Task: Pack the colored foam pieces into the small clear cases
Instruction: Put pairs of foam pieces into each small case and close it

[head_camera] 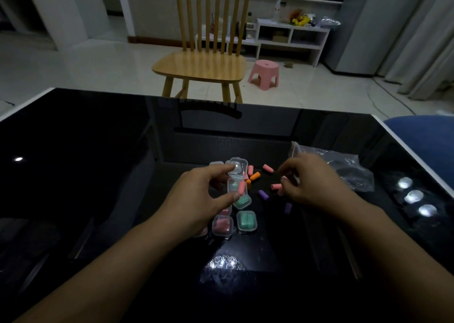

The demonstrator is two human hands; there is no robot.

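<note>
My left hand (204,195) holds an open clear case (237,178) above the black glass table (86,175), index finger on its raised lid, thumb under its base, so the fingers are clamped on the case. A pink foam earplug (241,188) lies across the case's open base, just above my thumb tip. My right hand (309,182) hovers at three o'clock from the case, thumb and index pinched on something small and pale; whether that is a foam piece, I cannot tell.

Between my hands loose foam pieces lie on the glass: an orange earplug (254,175) just beside the case, a pink one (268,168) at one o'clock from it, another pink piece (276,186) touching my right fingers, and two purple earplugs (263,195) toward five o'clock.

Below the held case, at six o'clock, sit closed cases: one with green foam (246,221), one with pink foam (222,226) just beside it on the left, another green-filled case (242,201) partly behind my thumb. A crumpled clear plastic bag (344,168) lies behind my right hand. Beyond the table stand a wooden chair (200,64) and a pink stool (264,73).
</note>
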